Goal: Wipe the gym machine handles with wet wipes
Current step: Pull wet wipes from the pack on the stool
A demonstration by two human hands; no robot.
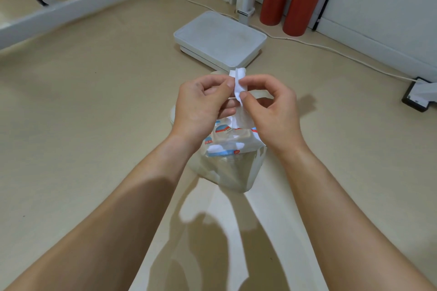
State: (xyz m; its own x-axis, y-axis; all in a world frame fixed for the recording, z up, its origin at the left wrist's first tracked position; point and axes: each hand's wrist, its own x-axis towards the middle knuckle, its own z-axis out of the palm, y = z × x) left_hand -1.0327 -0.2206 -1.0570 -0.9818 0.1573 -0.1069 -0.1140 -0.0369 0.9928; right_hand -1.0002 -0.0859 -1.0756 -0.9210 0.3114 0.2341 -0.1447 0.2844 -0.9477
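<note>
Both the left hand and the right hand pinched a folded wipe above the pack (lid open); peeling its edges apart gently seemed the best way to unfold it.

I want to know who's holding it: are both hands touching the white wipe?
Touching. The head view shows the left hand and right hand each pinching the folded white wipe between thumb and fingertips, above the wipes pack.
</note>
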